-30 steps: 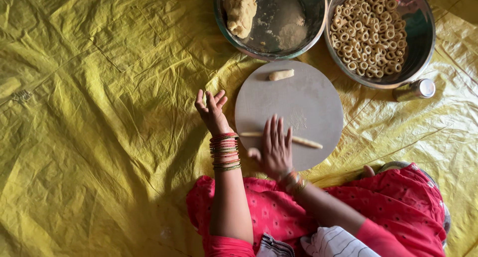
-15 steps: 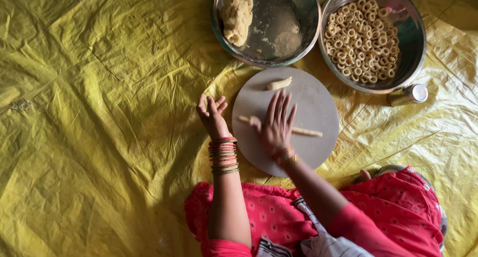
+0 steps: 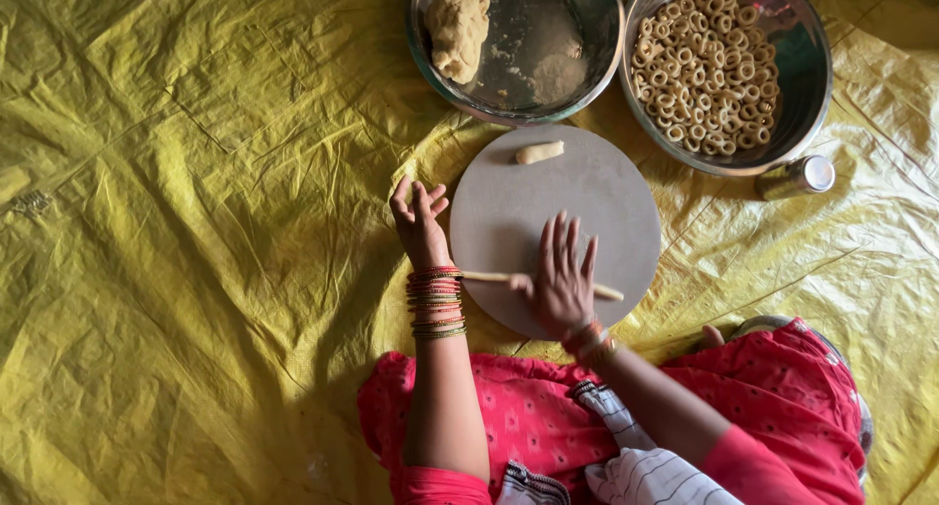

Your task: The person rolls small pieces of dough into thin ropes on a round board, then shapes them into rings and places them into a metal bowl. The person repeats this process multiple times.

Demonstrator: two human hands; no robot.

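Lying across the near part of the round board (image 3: 587,187), a thin dough rope (image 3: 484,277) is passing under the right hand (image 3: 559,275). This hand is pressing flat on the rope with its grip open, fingers spread and pointing away from the person, so only the two ends of the rope are showing, one on each side of the palm. The left hand (image 3: 419,221) is resting just beside the left edge of the board, its grip also open and holding nothing, the fingers slightly curled; one end of the rope is reaching close to its wrist, where many bangles (image 3: 435,302) are sitting. Beyond the right hand, at the far edge of the board, a short dough piece (image 3: 539,152) is lying alone. Farther out, two steel bowls are standing: the bowl on the left (image 3: 597,70) is holding a dough lump (image 3: 457,21), and the right bowl (image 3: 820,85) is holding many small dough rings (image 3: 704,70). A small steel tin (image 3: 797,177) is lying just beside the right bowl. A crumpled yellow sheet (image 3: 196,270) is covering the floor under everything.
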